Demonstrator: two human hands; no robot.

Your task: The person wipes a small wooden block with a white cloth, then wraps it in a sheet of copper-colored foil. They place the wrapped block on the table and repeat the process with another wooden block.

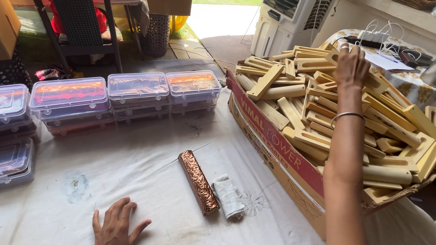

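Your right hand (351, 66) reaches over the far part of the cardboard box (275, 145), fingers curled down onto the wooden pieces (336, 124) heaped above its rim; whether it pinches one you cannot tell. Your left hand (115, 233) lies flat on the white cloth (132, 167) at the near edge of the counter, fingers spread, holding nothing. Between the two hands, a foil-wrapped bar (199, 181) lies just beside a small folded rag (228, 196), both near the box's front wall. Clear plastic cases (124, 93) line the left side and far edge, leaving open cloth around your left hand.
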